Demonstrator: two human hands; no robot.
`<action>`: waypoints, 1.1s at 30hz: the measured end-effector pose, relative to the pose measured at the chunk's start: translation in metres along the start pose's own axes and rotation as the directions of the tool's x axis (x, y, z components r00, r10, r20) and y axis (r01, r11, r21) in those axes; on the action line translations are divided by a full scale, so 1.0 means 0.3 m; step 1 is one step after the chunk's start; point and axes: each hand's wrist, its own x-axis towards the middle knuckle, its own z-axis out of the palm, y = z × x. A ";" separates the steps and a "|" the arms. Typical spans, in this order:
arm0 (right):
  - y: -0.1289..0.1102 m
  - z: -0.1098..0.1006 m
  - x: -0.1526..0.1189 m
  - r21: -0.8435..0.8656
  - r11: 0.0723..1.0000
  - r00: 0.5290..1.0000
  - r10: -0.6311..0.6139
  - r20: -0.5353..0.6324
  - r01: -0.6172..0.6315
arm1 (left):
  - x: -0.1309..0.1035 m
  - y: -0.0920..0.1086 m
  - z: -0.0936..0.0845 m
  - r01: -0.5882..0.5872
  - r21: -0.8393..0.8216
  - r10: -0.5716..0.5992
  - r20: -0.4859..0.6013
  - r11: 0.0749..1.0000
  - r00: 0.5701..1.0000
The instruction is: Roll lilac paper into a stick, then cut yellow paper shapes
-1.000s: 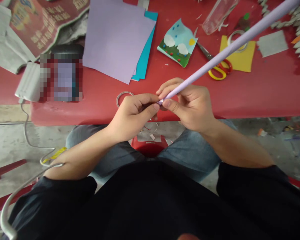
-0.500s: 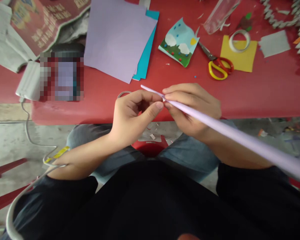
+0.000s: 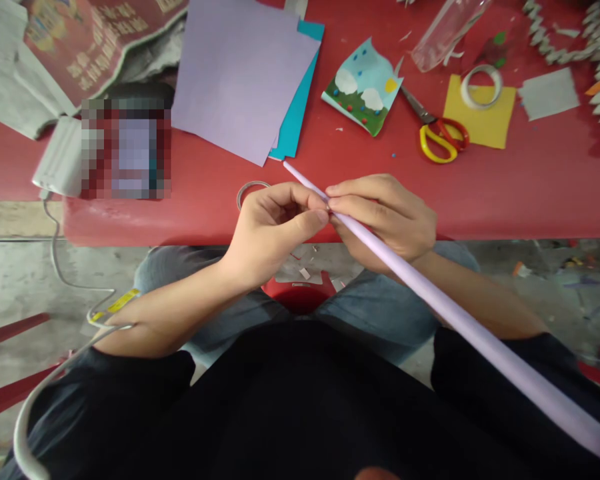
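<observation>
A black short-sleeved top (image 3: 310, 393) and blue jeans (image 3: 380, 300) are showing, a yellow-tagged pale cable (image 3: 20, 427) running past the left sleeve (image 3: 115, 393).

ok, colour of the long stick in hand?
The stick is plain pale purple, best seen in the head view.

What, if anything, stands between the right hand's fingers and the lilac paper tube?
Nothing visible: the fingers of the right hand rest against the lilac paper tube. The left hand is right at its narrower part, blocking nothing.
</observation>
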 end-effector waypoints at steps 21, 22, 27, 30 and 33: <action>0.023 -0.008 -0.010 -0.075 0.996 0.998 -0.054 0.042 0.057 | 0.015 0.008 -0.015 0.083 0.043 -0.086 0.065 0.996 0.994; 0.018 -0.007 -0.005 -0.058 0.996 0.998 -0.064 0.026 0.066 | 0.014 0.006 -0.016 0.059 0.061 -0.063 0.061 0.996 0.996; 0.001 0.001 -0.002 0.001 0.999 0.998 -0.051 -0.020 0.051 | 0.011 0.002 -0.023 -0.010 0.104 0.003 0.066 0.995 0.998; -0.015 0.001 -0.009 0.012 1.000 0.999 0.012 -0.032 -0.011 | 0.013 0.013 -0.024 -0.029 0.156 0.018 0.070 0.987 0.997; -0.032 -0.007 -0.009 0.007 0.992 0.992 0.126 0.025 -0.126 | 0.016 0.026 -0.024 -0.041 0.186 0.027 0.074 0.982 0.997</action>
